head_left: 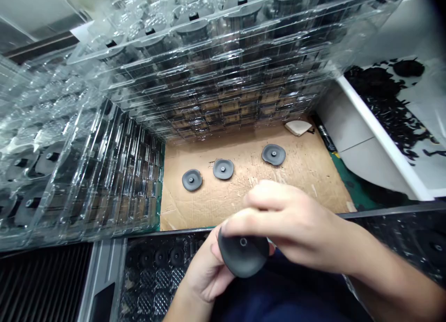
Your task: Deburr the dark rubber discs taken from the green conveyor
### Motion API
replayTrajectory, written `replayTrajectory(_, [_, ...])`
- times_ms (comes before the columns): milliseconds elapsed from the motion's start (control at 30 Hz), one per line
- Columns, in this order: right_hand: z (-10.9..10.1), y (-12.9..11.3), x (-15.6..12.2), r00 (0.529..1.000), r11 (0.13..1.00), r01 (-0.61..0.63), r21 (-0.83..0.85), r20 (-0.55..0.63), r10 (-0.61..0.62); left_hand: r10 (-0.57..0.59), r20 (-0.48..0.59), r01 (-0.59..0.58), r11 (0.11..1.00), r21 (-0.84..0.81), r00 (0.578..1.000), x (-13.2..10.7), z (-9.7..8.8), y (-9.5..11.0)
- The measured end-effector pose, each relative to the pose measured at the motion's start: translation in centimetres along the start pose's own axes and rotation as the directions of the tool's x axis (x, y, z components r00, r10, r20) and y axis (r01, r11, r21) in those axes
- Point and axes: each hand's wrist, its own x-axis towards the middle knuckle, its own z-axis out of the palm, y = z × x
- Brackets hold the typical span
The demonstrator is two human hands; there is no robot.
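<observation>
A dark grey rubber disc with a small centre hole is held close to the camera. My left hand cups it from below, fingers curled under it. My right hand reaches across from the right and its fingers press on the disc's top edge. Three more grey discs lie flat on the brown cardboard sheet: one at the left, one in the middle, one further right.
Tall stacks of clear plastic trays holding dark discs stand behind and to the left of the cardboard. A white bin with black scraps is at right. A black tray lies below, near my body. A pale wedge rests at the cardboard's back.
</observation>
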Motion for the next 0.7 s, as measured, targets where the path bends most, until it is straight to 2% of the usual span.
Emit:
replayTrajectory(67, [0.7,1.0,-1.5,0.973,0.983,-0.176,0.042,-0.147,0.18,-0.018,0.028,0.019,0.999,-0.045,0.999,0.1,-0.2,0.0])
replayTrajectory(133, [1.8,1.8,-3.5,0.883,0.915,-0.376,0.145,-0.245,0.401,-0.031,0.057,0.037,0.994,-0.106,0.998,0.1,-0.7,-0.1])
replayTrajectory(233, [3.8,2.8,-6.4,0.725,0.749,-0.608,0.264,-0.199,0.659,-0.025,0.105,0.042,0.986,-0.159,0.994,0.0,-1.1,-0.2])
replayTrajectory(333, [4.6,3.3,-8.2,0.64,0.651,-0.704,0.284,-0.145,0.755,-0.017,0.138,0.038,0.988,-0.151,0.99,0.1,-1.2,0.0])
replayTrajectory(433, [3.5,2.3,-8.1,0.595,0.646,-0.718,0.26,-0.252,0.763,-0.016,0.16,0.04,0.988,-0.149,0.987,0.1,-0.9,0.0])
replayTrajectory(500, [2.2,0.7,-7.0,0.606,0.705,-0.672,0.224,-0.38,0.698,-0.013,0.163,0.037,0.988,-0.149,0.986,0.2,-0.7,-0.3])
replayTrajectory(533, [1.7,-0.2,-6.2,0.641,0.759,-0.625,0.184,-0.433,0.633,-0.015,0.16,0.038,0.989,-0.142,0.987,0.1,-0.5,-0.4])
replayTrajectory(567, [1.3,-1.0,-5.4,0.706,0.825,-0.551,0.124,-0.459,0.54,-0.018,0.146,0.037,0.991,-0.128,0.989,0.1,-0.4,-0.6])
replayTrajectory(633, [1.1,-2.2,-3.9,0.854,0.944,-0.329,-0.024,-0.433,0.287,-0.006,0.089,0.014,0.996,-0.09,0.996,0.0,-0.4,-0.9])
replayTrajectory(667, [1.2,-2.5,-3.2,0.905,0.971,-0.222,-0.085,-0.389,0.173,0.012,0.055,-0.008,0.997,-0.072,0.998,-0.1,-0.5,-1.0])
replayTrajectory(700, [1.4,-2.5,-2.7,0.934,0.979,-0.157,-0.128,-0.341,0.105,0.037,0.023,-0.035,0.998,-0.061,0.999,-0.1,-0.6,-1.1])
